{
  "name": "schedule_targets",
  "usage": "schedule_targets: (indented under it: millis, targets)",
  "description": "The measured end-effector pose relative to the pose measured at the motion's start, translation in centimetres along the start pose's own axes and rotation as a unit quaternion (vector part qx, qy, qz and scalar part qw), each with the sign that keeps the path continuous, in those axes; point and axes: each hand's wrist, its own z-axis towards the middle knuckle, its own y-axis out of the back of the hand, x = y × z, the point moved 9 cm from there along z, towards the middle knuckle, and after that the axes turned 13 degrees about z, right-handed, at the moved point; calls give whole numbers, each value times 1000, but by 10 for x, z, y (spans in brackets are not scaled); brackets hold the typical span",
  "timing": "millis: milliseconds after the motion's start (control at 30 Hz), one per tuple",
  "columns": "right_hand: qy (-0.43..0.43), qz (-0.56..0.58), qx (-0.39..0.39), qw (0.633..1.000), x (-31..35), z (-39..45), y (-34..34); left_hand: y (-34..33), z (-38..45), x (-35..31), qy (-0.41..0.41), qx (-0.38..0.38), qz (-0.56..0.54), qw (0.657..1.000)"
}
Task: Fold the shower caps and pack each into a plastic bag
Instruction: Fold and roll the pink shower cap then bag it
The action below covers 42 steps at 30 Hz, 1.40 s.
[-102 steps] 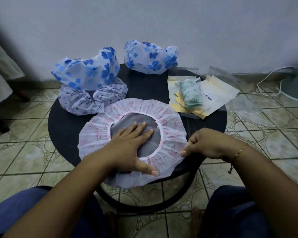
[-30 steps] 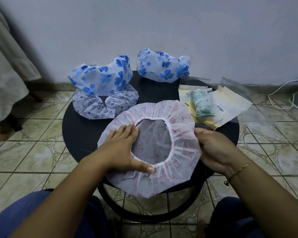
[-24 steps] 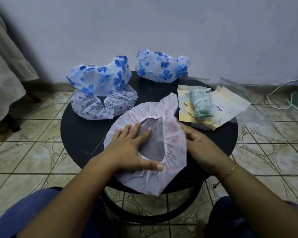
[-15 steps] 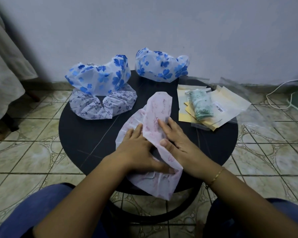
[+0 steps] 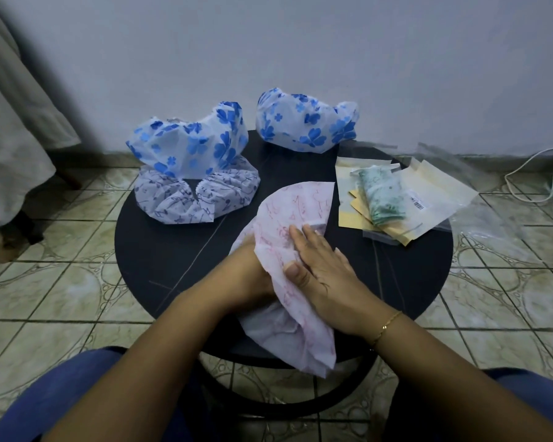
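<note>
Here is the pink-printed shower cap [image 5: 296,215], folded over on itself into a half-round shape, lying on the near middle of the round black table [image 5: 173,250] with its near end hanging over the table's edge. The right hand [image 5: 320,269] lies flat on top of the fold, fingers straight and close together, thumb out to the side pressing the plastic down. The left hand [image 5: 253,275] sits under the folded layer; its fingers are hidden by the cap, so how they lie cannot be told. At the far left of the table a blue-flowered cap [image 5: 189,148] rests on top of a flatter cap with a small dark print [image 5: 198,199]. A 2nd blue-flowered cap [image 5: 304,122] stands at the far edge, near the wall. On the right side lies a stack of flat plastic bags with yellowish backing [image 5: 434,189], and on it a green-printed cap already packed in a bag [image 5: 382,196]. The pink cap lies just left of that stack, not touching it. A thin gold bracelet [image 5: 385,327] circles the right wrist.
</note>
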Motion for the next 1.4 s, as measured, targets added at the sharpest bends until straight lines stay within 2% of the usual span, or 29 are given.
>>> schedule_targets:
  millis: [33, 167, 233, 367, 733, 1000, 1067, 1200, 1233, 1300, 1400]
  targets:
    - [0, -9, 1, 1000, 0, 0, 0, 6, -2, 6, -44, -29, 14, 999]
    - [-2, -41, 9, 999, -1, 0, -3, 6, -15, 65, 8, 11, 78, 997]
    - [-4, -57, 12, 998, 0, 1, -5, -4, -19, 72, 5, 36, 79, 996]
    - [-2, -111, 13, 994, 7, 4, -9, -20, -18, 71, 9, 59, 65, 996]
    - [-60, -221, 52, 972, 4, 11, -21, -20, -16, 73, 39, 7, 16, 999]
    - [-68, -245, 46, 966, -2, 14, -21, -15, -27, 87, 42, 76, -61, 994]
    - [-66, -254, 44, 964, -2, 14, -22, -3, -28, 86, 64, 46, -80, 994]
    - [-62, -261, 45, 962, 0, 14, -23, 37, -24, 65, 70, -163, -103, 979]
    - [-63, -259, 45, 963, 1, 15, -23, 39, -23, 55, 61, -192, -123, 972]
    - [-71, -261, 45, 962, 0, 16, -23, 31, -18, 31, 36, -201, -153, 967]
    - [-87, -298, 37, 950, -3, 19, -26, 7, -4, 8, 36, -158, -177, 971]
